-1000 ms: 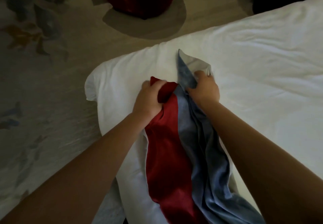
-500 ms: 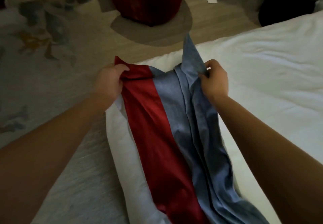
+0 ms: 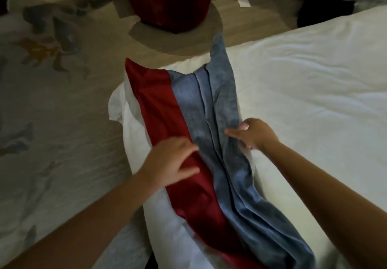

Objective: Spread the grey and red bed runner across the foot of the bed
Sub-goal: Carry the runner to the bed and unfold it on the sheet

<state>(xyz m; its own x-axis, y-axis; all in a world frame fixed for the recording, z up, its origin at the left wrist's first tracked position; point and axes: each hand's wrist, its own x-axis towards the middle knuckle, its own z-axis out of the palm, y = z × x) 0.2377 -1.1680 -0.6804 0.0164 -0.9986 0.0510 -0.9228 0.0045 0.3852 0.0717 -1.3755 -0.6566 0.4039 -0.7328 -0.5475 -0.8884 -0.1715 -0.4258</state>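
- Bed runner (image 3: 188, 122): lies lengthwise on the white bed (image 3: 314, 101), close to its left edge, and runs from the bottom of the view up to the far corner.
- Red band (image 3: 159, 105): takes the left side of the runner and lies fairly flat; far corner reaches just past the edge of the bedding.
- Grey part (image 3: 222, 101): takes the right side, gathered in long folds along its whole length; far tip stands up in a point over the bed's far edge.
- Left grip (image 3: 169, 161): fingers straight and spread, laid flat on the red band about halfway along (outline softened by blur).
- Right grip (image 3: 254, 135): sits at the right edge of the grey folds, fingers pointing left across the cloth and touching it; cannot tell whether pinching the edge or only resting on it.
- Both grips: level with each other, apart, with the grey folds between them.
- Patterned carpet (image 3: 52, 122): covers the floor left of the bed.
- Red round stool (image 3: 167, 2): stands on the floor beyond the bed's far corner; small white scrap (image 3: 244, 2) lies to its right.
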